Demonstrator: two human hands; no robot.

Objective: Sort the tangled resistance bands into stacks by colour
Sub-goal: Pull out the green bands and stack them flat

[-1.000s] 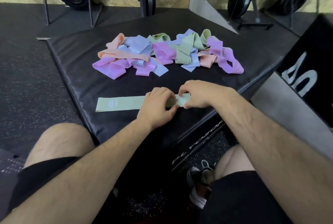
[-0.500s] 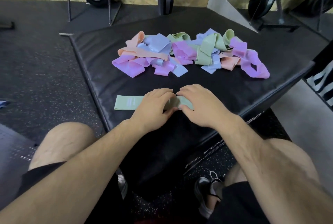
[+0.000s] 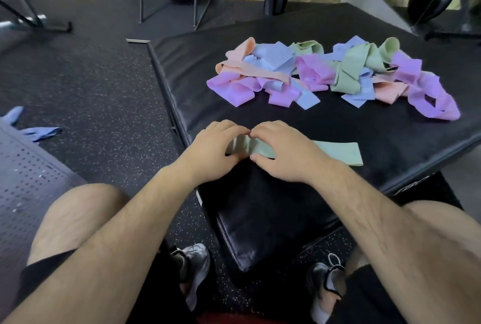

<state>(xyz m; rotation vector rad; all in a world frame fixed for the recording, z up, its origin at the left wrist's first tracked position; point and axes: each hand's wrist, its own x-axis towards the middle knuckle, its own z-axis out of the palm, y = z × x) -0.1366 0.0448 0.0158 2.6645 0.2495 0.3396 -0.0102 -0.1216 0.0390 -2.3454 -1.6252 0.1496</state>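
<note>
Head view: left grip (image 3: 216, 148) and right grip (image 3: 283, 153) meet, fingers curled and clamped on the green band (image 3: 335, 151), which lies flat on the desk (image 3: 390, 128) under them. Best to press it flat and square its ends before reaching for the tangled pile (image 3: 325, 73) beyond both grips.

The tangled pile (image 3: 325, 73) lies toward the padded box's (image 3: 195, 68) far edge. Before it, well apart, a single band (image 3: 338, 153) lies along the near edge, with the left hand (image 3: 210, 149) and right hand (image 3: 283, 151) holding its left end side by side. A stray band (image 3: 39, 132) lies on the floor (image 3: 104, 89), left of the box.
</note>
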